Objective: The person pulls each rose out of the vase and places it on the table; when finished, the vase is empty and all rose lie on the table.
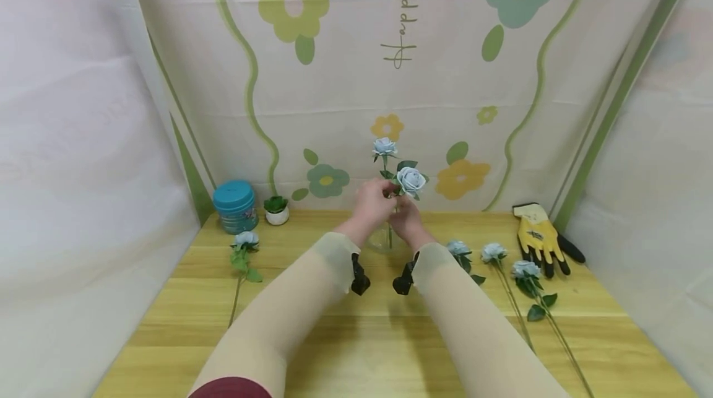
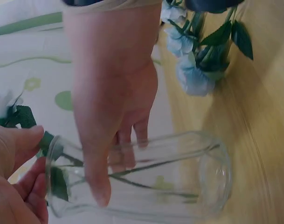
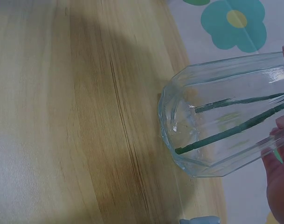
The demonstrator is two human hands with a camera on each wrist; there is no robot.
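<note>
A clear glass vase [image 2: 216,177] stands on the table near the back wall, with two green stems [image 3: 239,128] crossing inside it. Light-blue roses top them: one rose [image 1: 411,180] faces forward, and a second rose [image 1: 384,146] rises behind. My right hand [image 1: 406,221] grips the vase's upper part, its thumb [image 2: 102,186] lying along the glass and the other fingers on the far side. Just at the rim, my left hand [image 1: 373,205] pinches a leafy stem below the front rose; its fingertips also show beside a leaf [image 2: 46,142] in the left wrist view.
Several blue roses lie right, including one rose [image 1: 526,269] near yellow-black gloves [image 1: 540,237]. Another rose [image 1: 246,239] lies left, in front of a teal-lidded jar [image 1: 235,206] and a small potted plant [image 1: 276,210]. A floral cloth [image 1: 345,76] hangs behind the table.
</note>
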